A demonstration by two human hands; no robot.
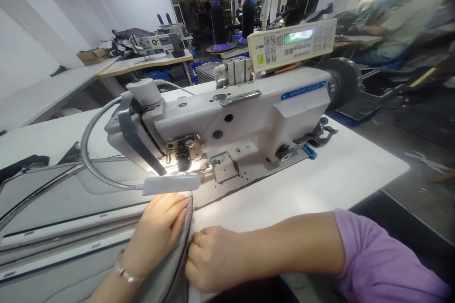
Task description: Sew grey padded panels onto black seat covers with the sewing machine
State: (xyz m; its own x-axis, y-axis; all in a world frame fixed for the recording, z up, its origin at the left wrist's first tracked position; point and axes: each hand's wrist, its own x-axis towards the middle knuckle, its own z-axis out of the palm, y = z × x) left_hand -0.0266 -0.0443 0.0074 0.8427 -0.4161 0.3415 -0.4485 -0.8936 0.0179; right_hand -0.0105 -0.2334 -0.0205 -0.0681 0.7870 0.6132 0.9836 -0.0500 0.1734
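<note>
Right hand: fist curled on grey fabric's edge, before sewing machine | left hand: flat atop fabric, fingers together, grip cannot be told, nearer machine | fabric: on bench, front-left of machine | lamp: before machine's needle area | thread cones: behind machine

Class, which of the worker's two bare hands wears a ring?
The right hand, with a thin gold-coloured ring; the left hand has a silver-coloured bracelet at its wrist, no visible ring.
</note>
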